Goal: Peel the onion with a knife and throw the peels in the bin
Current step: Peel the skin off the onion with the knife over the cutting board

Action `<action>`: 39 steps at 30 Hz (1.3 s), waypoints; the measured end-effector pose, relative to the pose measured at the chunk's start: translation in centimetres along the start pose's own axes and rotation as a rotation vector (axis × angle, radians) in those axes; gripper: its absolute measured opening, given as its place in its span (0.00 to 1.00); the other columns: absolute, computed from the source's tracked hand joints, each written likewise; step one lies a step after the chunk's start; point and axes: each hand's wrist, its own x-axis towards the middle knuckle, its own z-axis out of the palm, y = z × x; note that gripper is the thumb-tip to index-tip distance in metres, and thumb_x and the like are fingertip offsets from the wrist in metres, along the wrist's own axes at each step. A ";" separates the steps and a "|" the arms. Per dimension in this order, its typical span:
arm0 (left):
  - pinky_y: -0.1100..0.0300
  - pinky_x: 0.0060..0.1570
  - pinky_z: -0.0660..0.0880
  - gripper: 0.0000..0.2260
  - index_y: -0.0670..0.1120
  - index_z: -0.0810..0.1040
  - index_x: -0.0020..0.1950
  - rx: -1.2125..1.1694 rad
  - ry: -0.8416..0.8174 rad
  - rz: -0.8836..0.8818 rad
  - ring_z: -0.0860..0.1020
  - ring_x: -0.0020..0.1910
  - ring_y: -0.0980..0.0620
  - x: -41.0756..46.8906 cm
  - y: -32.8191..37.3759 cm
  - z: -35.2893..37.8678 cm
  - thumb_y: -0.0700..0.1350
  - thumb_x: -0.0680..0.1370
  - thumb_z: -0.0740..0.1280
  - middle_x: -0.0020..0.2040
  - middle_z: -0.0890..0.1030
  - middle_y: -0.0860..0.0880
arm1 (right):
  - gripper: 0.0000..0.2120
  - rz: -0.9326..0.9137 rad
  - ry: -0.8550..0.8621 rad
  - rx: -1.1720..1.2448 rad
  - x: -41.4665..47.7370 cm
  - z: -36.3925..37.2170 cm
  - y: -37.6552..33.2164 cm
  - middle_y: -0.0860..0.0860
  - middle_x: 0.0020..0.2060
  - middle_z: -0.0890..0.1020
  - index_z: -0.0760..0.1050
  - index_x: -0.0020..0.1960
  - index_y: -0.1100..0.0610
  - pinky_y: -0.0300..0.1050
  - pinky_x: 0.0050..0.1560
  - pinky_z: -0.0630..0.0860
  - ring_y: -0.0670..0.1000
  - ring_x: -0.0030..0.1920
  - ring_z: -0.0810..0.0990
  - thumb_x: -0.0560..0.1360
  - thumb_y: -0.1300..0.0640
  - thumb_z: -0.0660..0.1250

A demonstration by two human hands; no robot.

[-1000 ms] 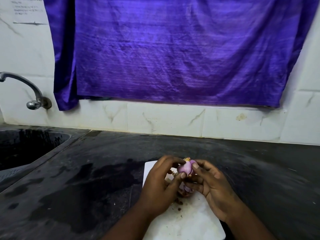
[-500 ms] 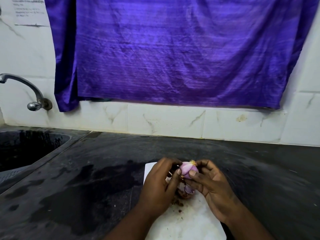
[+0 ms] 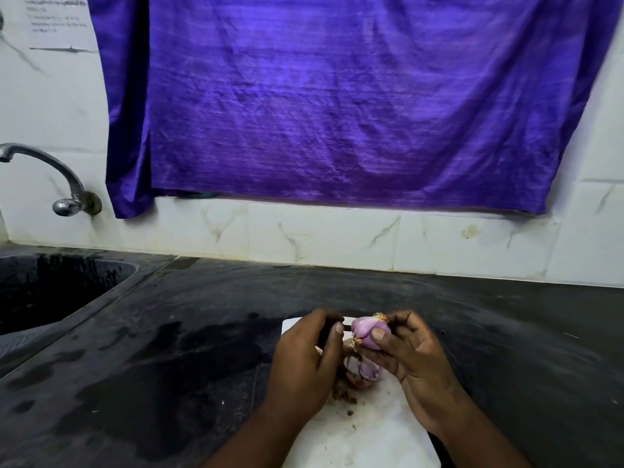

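One onion (image 3: 366, 332) gripped in right hand (image 3: 417, 366) — left hand (image 3: 304, 361) beside it holds knife (image 3: 326, 332).

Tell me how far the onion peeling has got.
Done: some skin is off; peels lie on the cutting board. In hand: right hand holds the partly peeled onion, left hand grips what looks like the knife. Left: finish peeling, bin the peels; no bin in view.

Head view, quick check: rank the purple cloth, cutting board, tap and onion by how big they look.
1. Purple cloth, by far the largest.
2. Cutting board, though partly covered and cut off by the frame.
3. Tap, long but thin.
4. Onion, smallest, even though it is nearer the camera than the tap.
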 end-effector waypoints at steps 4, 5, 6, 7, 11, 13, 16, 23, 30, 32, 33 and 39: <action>0.58 0.39 0.77 0.06 0.50 0.81 0.46 -0.042 -0.065 0.021 0.80 0.41 0.56 0.1 0.2 -0.1 0.49 0.82 0.68 0.40 0.82 0.57 | 0.24 -0.014 -0.002 -0.041 -0.1 -0.1 0.0 0.64 0.53 0.86 0.79 0.49 0.58 0.48 0.46 0.85 0.61 0.51 0.87 0.59 0.51 0.84; 0.56 0.40 0.78 0.06 0.50 0.81 0.47 -0.036 -0.075 0.029 0.81 0.41 0.56 0.0 0.1 0.0 0.48 0.82 0.68 0.41 0.82 0.57 | 0.20 -0.015 0.000 -0.047 -0.1 -0.1 0.1 0.64 0.53 0.86 0.79 0.49 0.58 0.48 0.46 0.85 0.62 0.51 0.87 0.61 0.54 0.82; 0.55 0.40 0.78 0.05 0.50 0.81 0.47 -0.030 -0.078 0.035 0.81 0.41 0.55 0.0 -0.1 0.0 0.48 0.81 0.68 0.41 0.82 0.57 | 0.18 -0.018 0.003 -0.050 -0.1 -0.2 0.1 0.64 0.52 0.86 0.79 0.49 0.58 0.48 0.46 0.85 0.61 0.50 0.87 0.64 0.57 0.81; 0.55 0.40 0.78 0.04 0.50 0.82 0.47 -0.026 -0.079 0.037 0.81 0.41 0.55 0.0 -0.2 0.1 0.47 0.81 0.69 0.41 0.82 0.57 | 0.16 -0.022 0.008 -0.059 -0.1 -0.2 0.2 0.63 0.52 0.86 0.78 0.50 0.59 0.48 0.45 0.85 0.61 0.50 0.87 0.65 0.60 0.80; 0.61 0.40 0.79 0.03 0.51 0.83 0.47 -0.027 -0.073 0.013 0.82 0.41 0.57 0.0 -0.2 0.0 0.43 0.78 0.72 0.41 0.84 0.58 | 0.16 -0.066 0.016 -0.137 0.0 -0.2 0.2 0.60 0.48 0.87 0.77 0.51 0.62 0.46 0.43 0.85 0.57 0.46 0.88 0.66 0.64 0.78; 0.64 0.39 0.78 0.03 0.50 0.84 0.46 -0.053 -0.062 -0.008 0.83 0.40 0.57 0.0 -0.1 0.1 0.43 0.78 0.71 0.40 0.85 0.58 | 0.16 -0.086 0.010 -0.160 0.0 -0.2 0.1 0.57 0.46 0.88 0.77 0.51 0.61 0.44 0.41 0.84 0.54 0.44 0.89 0.66 0.64 0.78; 0.65 0.38 0.78 0.03 0.50 0.85 0.46 -0.085 -0.066 -0.036 0.84 0.39 0.57 0.1 0.0 0.1 0.43 0.78 0.73 0.39 0.85 0.58 | 0.17 -0.097 0.005 -0.173 -0.1 -0.3 0.1 0.55 0.46 0.89 0.77 0.52 0.61 0.43 0.41 0.84 0.52 0.43 0.89 0.65 0.62 0.77; 0.59 0.37 0.80 0.03 0.52 0.84 0.45 -0.052 -0.070 -0.070 0.84 0.37 0.56 0.0 -0.2 0.1 0.43 0.76 0.74 0.38 0.85 0.58 | 0.19 -0.108 0.017 -0.238 0.0 -0.4 0.5 0.59 0.50 0.87 0.77 0.52 0.61 0.48 0.43 0.86 0.56 0.47 0.89 0.66 0.66 0.80; 0.62 0.34 0.73 0.03 0.53 0.78 0.42 0.172 -0.069 -0.045 0.76 0.38 0.56 -0.1 0.2 -0.1 0.49 0.74 0.71 0.37 0.79 0.59 | 0.19 -0.091 0.002 -0.255 0.0 -0.3 1.0 0.61 0.53 0.85 0.77 0.51 0.56 0.53 0.41 0.85 0.60 0.49 0.88 0.66 0.64 0.82; 0.66 0.33 0.69 0.04 0.54 0.75 0.42 0.229 -0.080 -0.017 0.74 0.39 0.57 -0.1 0.2 -0.1 0.50 0.74 0.69 0.38 0.76 0.60 | 0.18 -0.098 0.003 -0.260 -0.1 -0.3 0.9 0.60 0.52 0.85 0.77 0.52 0.58 0.55 0.43 0.84 0.60 0.49 0.88 0.67 0.65 0.81; 0.69 0.33 0.66 0.04 0.55 0.75 0.42 0.248 -0.081 -0.012 0.72 0.39 0.58 -0.2 0.2 -0.1 0.51 0.74 0.69 0.38 0.75 0.61 | 0.17 -0.104 0.007 -0.262 -0.1 -0.3 0.8 0.59 0.52 0.86 0.77 0.52 0.58 0.55 0.44 0.84 0.60 0.49 0.88 0.67 0.65 0.80; 0.60 0.33 0.68 0.05 0.56 0.74 0.44 0.203 -0.013 -0.078 0.75 0.38 0.58 0.1 -0.8 -0.7 0.55 0.76 0.62 0.38 0.76 0.59 | 0.18 -0.149 0.027 -0.215 -0.1 -0.5 0.4 0.58 0.49 0.88 0.81 0.51 0.57 0.56 0.50 0.84 0.58 0.48 0.88 0.63 0.56 0.80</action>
